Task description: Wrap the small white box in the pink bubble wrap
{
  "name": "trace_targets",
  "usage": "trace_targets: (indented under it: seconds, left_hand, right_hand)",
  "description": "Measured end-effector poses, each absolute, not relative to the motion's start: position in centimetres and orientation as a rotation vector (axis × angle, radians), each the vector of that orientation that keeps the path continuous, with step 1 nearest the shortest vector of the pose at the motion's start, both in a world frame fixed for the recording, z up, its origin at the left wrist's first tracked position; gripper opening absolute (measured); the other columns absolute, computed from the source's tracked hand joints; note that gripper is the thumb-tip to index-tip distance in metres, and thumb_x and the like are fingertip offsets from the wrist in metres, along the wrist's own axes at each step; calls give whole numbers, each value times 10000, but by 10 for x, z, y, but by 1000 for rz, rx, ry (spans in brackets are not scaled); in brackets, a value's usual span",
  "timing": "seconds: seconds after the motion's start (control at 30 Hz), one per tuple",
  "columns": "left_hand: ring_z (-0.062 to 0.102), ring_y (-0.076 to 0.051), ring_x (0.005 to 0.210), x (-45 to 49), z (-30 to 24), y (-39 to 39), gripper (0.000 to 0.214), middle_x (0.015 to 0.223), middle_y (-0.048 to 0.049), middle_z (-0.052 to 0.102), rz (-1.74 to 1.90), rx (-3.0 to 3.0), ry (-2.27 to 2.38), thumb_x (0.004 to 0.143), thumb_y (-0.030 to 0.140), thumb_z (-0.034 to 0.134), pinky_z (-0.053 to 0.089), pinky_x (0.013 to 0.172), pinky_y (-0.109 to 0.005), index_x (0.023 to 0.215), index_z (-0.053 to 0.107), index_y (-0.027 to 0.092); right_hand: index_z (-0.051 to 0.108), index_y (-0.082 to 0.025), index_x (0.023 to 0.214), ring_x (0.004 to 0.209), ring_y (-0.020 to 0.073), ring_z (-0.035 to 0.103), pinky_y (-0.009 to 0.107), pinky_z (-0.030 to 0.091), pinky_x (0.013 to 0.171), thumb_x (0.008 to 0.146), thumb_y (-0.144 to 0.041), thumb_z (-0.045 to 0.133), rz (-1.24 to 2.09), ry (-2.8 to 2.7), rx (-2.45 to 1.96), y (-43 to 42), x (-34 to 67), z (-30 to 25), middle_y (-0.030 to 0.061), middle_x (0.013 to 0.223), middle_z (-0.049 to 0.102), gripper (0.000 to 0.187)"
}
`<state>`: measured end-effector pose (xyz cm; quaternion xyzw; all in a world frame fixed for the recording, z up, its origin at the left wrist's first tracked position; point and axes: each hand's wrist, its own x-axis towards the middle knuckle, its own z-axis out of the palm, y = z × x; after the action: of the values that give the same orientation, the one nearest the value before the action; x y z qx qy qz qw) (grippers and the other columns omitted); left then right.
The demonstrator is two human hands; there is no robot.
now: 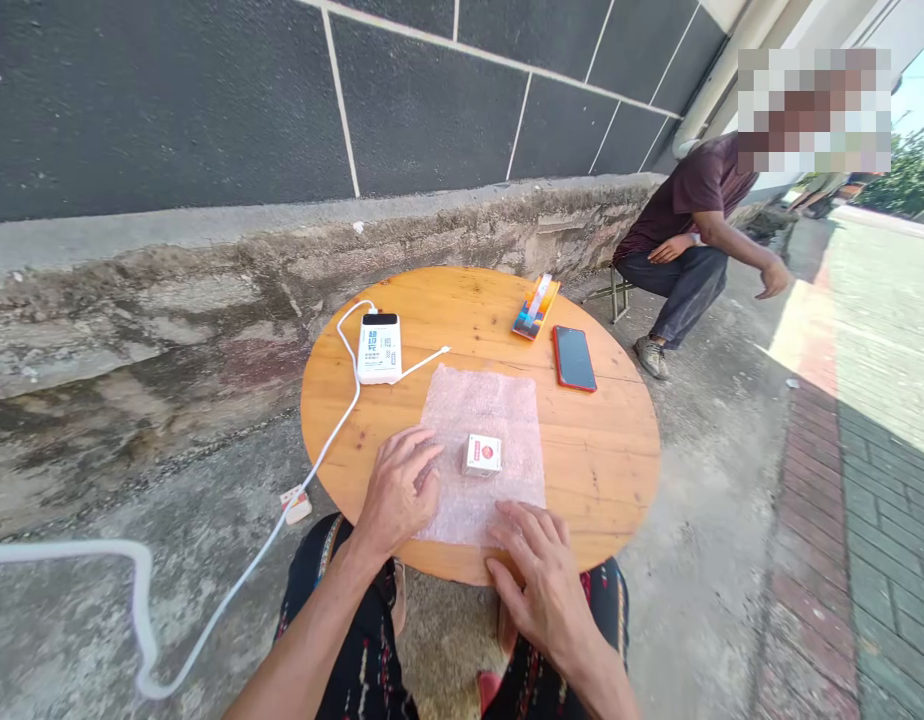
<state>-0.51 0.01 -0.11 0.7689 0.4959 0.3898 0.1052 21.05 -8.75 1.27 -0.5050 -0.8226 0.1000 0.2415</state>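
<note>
A small white box [482, 455] with red print sits on a pinkish sheet of bubble wrap [481, 400], which lies flat on the round wooden table [612, 460]. My left hand [402, 490] rests at the sheet's left edge, fingers bent and apart, with nothing visible in it. Over the near right corner of the sheet is my right hand [535, 560], its fingers spread and touching the wrap. Neither hand touches the box, which stands between them and slightly farther away.
A white power bank [380, 350] with a white cable [334, 440] lies at the table's left. At the back right are an orange and blue object [535, 308] and a red-edged phone [574, 358]. Beyond the table, another person [687, 230] sits by the dark wall [432, 110].
</note>
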Motion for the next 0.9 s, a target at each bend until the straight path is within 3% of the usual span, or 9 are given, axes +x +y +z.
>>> trace_targets:
  seconds: [0.13, 0.3, 0.4, 0.63, 0.77, 0.9]
  left_hand:
    - [498, -244, 1169, -8, 12, -12, 257, 1187, -84, 589, 1213, 2262, 1383, 821, 149, 500, 427, 993, -457, 1044, 615, 199]
    - [353, -314, 1313, 1, 32, -43, 367, 1345, -91, 493, 1021, 2474, 1286, 776, 257, 635, 334, 1065, -555, 1138, 581, 234]
    - [343, -314, 1323, 12, 28, -49, 351, 1356, -92, 490, 920, 2557, 1298, 785, 185, 609, 321, 1069, -579, 1131, 589, 237]
    - [395, -280, 1289, 20, 8, -45, 241, 1278, -64, 539, 1083, 2460, 1349, 779, 37, 524, 355, 1058, -532, 880, 649, 217]
    - [402, -281, 1276, 22, 5, -47, 261, 1278, -64, 528, 1138, 2421, 1345, 764, 15, 516, 362, 1048, -538, 873, 644, 215]
    - [409, -283, 1269, 22, 2, -46, 271, 1287, -57, 522, 1176, 2401, 1346, 750, 8, 505, 373, 1036, -555, 854, 636, 221]
  right_hand:
    - [609, -216, 945, 1058, 268, 514, 468, 429, 858, 859, -79, 474, 200, -2147, -1391, -81, 205, 13, 85, 1168, 603, 210]
    - [602, -221, 961, 1035, 246, 531, 448, 444, 861, 883, -103, 454, 266, -2070, -1339, -73, 206, 19, 83, 1150, 606, 205]
    - [606, -226, 940, 1039, 245, 534, 443, 451, 863, 885, -110, 447, 294, -2038, -1328, -72, 204, 21, 89, 1154, 599, 205]
    - [614, -235, 942, 1093, 246, 539, 422, 450, 914, 889, -253, 547, 497, -2033, -1321, -65, 217, 40, 76, 1204, 584, 88]
    - [606, -236, 1042, 1125, 255, 545, 437, 450, 941, 885, -310, 551, 459, -2017, -1367, -33, 231, 48, 92, 1218, 581, 182]
    - [502, -229, 1267, 1183, 270, 511, 464, 432, 976, 814, -263, 612, 428, -2140, -1310, -1, 227, 41, 112, 1291, 537, 468]
